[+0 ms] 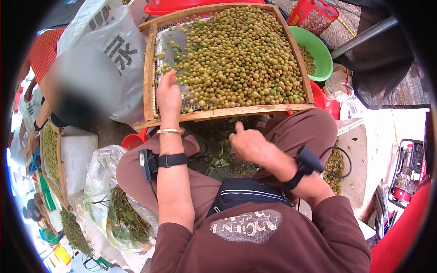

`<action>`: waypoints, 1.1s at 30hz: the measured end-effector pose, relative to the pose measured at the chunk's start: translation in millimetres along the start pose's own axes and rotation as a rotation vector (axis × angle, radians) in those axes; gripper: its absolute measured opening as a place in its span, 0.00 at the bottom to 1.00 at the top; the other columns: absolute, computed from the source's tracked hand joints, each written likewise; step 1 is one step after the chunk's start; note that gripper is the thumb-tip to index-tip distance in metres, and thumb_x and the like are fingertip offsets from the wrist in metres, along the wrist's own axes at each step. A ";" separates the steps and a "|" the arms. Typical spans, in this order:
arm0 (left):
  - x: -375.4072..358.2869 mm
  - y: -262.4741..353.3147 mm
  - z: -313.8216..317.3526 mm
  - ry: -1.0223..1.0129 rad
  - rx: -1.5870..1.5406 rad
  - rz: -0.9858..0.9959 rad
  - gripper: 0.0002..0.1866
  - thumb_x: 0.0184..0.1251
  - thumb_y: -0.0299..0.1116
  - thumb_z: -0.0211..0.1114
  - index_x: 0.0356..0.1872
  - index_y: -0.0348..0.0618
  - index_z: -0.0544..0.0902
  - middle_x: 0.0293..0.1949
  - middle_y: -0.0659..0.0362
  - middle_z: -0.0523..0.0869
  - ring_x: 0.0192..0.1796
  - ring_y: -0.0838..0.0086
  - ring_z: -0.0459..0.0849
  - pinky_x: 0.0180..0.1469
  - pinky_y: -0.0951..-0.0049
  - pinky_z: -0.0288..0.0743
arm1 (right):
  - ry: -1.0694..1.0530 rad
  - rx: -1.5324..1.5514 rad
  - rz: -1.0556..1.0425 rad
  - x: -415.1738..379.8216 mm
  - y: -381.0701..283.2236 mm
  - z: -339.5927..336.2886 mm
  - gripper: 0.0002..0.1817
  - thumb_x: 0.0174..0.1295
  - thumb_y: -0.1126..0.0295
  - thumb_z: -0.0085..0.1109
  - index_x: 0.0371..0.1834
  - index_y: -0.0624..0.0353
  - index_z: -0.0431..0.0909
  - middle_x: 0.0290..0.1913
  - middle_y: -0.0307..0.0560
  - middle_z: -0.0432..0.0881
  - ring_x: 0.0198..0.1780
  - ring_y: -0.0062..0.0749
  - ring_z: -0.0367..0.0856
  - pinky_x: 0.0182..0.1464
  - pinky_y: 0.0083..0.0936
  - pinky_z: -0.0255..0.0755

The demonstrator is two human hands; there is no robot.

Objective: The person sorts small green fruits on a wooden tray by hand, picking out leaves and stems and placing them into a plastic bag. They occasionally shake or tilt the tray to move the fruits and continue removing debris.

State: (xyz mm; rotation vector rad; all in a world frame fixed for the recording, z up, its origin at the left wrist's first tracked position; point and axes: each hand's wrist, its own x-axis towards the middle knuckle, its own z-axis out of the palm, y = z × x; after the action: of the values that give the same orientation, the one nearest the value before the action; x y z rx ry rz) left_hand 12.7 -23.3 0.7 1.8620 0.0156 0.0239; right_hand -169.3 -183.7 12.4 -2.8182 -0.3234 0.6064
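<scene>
A wooden-framed mesh tray (150, 68) holds a thick spread of small round yellow-green fruits (246, 54), with a few green leaves (176, 48) among them on the left. My left hand (169, 95) is over the tray's left part, at the edge of the fruit, its fingers drawn together. What they hold, if anything, is hidden. Below the tray's front rail, above my lap, my right hand (249, 144) has its fingers curled in. Nothing can be made out in it. Bits of leaf and stem (225, 157) lie on the ground between my legs.
A green basin (324, 54) with fruits stands right of the tray, a red basin (318, 95) below it. Loose fruits (334, 168) lie by my right knee. Plastic bags (107, 182) with stems sit at left. Another person (45, 50) is beside a second tray (59, 159).
</scene>
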 end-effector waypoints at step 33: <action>9.0 -36.2 -15.7 0.017 0.396 0.280 0.14 0.56 0.30 0.53 0.41 0.38 0.80 0.30 0.47 0.83 0.35 0.55 0.82 0.41 0.60 0.73 | 0.306 1.079 0.067 159.4 25.6 -90.7 0.08 0.51 0.78 0.49 0.32 0.64 0.77 0.34 0.49 0.81 0.32 0.31 0.82 0.29 0.24 0.75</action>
State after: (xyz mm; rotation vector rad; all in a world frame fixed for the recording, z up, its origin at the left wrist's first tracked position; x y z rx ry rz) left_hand 21.3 2.4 -29.4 2.2465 -0.2448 0.2460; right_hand 15.3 -182.8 25.9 -1.8248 0.1403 0.2224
